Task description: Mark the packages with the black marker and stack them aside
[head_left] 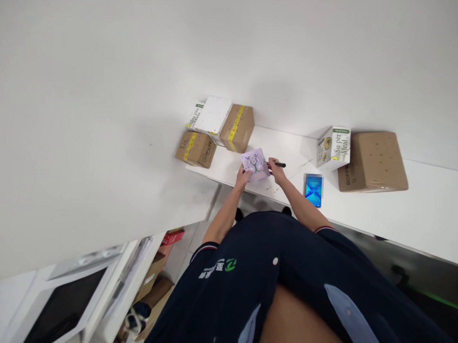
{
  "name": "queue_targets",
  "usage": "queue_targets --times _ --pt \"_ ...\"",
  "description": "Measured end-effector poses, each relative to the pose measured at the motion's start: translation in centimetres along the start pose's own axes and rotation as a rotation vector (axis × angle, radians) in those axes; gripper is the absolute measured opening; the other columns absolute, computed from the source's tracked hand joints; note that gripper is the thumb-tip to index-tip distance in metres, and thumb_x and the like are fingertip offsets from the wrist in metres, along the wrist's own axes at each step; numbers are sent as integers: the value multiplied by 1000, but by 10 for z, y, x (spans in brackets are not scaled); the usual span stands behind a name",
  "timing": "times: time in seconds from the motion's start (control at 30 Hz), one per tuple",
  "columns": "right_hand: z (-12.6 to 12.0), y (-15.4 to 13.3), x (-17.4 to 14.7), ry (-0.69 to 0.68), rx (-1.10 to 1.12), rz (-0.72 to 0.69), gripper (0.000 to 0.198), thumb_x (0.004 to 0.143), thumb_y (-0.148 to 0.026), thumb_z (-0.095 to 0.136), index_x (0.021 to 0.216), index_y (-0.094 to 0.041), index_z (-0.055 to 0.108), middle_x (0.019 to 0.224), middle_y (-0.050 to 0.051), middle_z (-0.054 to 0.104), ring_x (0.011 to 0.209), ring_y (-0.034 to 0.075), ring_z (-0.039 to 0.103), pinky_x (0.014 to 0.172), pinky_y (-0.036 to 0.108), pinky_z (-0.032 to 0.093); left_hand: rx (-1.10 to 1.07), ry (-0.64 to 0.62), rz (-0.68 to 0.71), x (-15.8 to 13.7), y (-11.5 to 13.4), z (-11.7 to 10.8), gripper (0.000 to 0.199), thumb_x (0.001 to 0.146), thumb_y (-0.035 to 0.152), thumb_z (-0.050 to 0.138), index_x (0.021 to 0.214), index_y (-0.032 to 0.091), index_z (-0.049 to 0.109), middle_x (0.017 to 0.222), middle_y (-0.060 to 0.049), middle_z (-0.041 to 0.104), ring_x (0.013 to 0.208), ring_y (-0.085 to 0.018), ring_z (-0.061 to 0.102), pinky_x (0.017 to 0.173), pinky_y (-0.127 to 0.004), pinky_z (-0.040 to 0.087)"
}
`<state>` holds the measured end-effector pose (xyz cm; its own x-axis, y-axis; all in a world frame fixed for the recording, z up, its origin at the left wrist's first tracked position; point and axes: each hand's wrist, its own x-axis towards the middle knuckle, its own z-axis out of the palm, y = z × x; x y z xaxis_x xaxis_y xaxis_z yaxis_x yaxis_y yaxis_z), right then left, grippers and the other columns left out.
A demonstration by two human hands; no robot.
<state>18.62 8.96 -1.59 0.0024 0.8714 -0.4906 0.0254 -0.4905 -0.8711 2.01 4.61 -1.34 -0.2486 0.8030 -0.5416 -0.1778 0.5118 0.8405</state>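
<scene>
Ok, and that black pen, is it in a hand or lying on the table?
In hand: the black pen juts out from the right hand's grip. Whether it's capped is too small to tell.

A plain off-white back wall (293,53) rises from the rear edge of a long white desk (438,214); a pale side wall (84,116) stands at its left end. Faint, soft-edged shadows (275,93) lie on both. Light floor tiles (189,235) show below the desk's front left corner; farther left stands a white unit (110,287) with a dark panel (66,306).
</scene>
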Motion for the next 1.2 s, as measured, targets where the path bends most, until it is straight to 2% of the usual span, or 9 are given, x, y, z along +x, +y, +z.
queue_targets --times 0.1,0.17,0.37,0.5,0.6,0.73,0.97,1.1,1.2 --pt "-8 1 -9 -16 161 33 36 81 -57 53 102 -28 50 103 2 72 93 16 68 74 26 47 -23 -13 218 -8 0 -5 70 72 13 73 139 25 56 143 -8 60 126 -21 57 102 -32 49" --pt "-14 8 -19 -19 236 53 38 79 -57 55 102 -27 52 101 3 73 94 17 69 77 27 47 -15 -43 258 -18 -8 -11 67 72 10 70 137 24 56 147 -8 56 131 -20 54 107 -33 45" --pt "-22 25 -47 37 221 87 40 79 -59 55 103 -27 52 103 4 74 91 17 69 76 28 50 -41 12 54 -54 -35 -15 58 75 8 60 131 23 60 139 -10 61 128 -21 56 99 -32 49" --pt "-19 19 -49 42 140 70 41 79 -60 57 103 -27 54 107 5 73 88 17 67 72 26 49 -132 39 -88 -60 -28 -16 56 82 19 59 138 27 57 135 -8 63 106 -17 65 86 -28 51" --pt "-14 11 -44 51 87 71 41 78 -60 58 101 -27 54 106 4 71 83 15 65 67 25 47 -171 44 -143 -55 -15 -17 48 93 38 52 140 28 55 132 -8 65 91 -14 66 79 -26 49" --pt "-10 3 -41 53 60 99 42 76 -61 58 100 -27 54 101 3 70 78 15 64 63 24 46 -139 27 -145 -49 -2 -13 54 97 61 41 129 24 64 131 -9 65 91 -16 65 76 -26 47" --pt "-16 1 -57 51 141 116 42 76 -61 57 102 -28 52 105 3 68 89 16 64 66 24 47 -265 32 -57 -61 -6 -8 48 100 50 38 128 20 63 143 -10 59 116 -20 63 78 -25 48" --pt "-16 2 -67 28 187 130 43 75 -64 56 101 -30 49 106 1 67 95 18 62 65 25 47 -330 98 -66 -70 -14 -7 45 96 50 42 122 19 61 141 -13 59 115 -23 62 69 -26 49" --pt "-15 1 -70 43 166 143 46 72 -67 59 96 -29 50 99 1 66 93 19 61 61 25 44 -323 153 -129 -74 -18 -6 48 92 61 46 113 19 58 131 -14 61 109 -23 63 65 -25 49"
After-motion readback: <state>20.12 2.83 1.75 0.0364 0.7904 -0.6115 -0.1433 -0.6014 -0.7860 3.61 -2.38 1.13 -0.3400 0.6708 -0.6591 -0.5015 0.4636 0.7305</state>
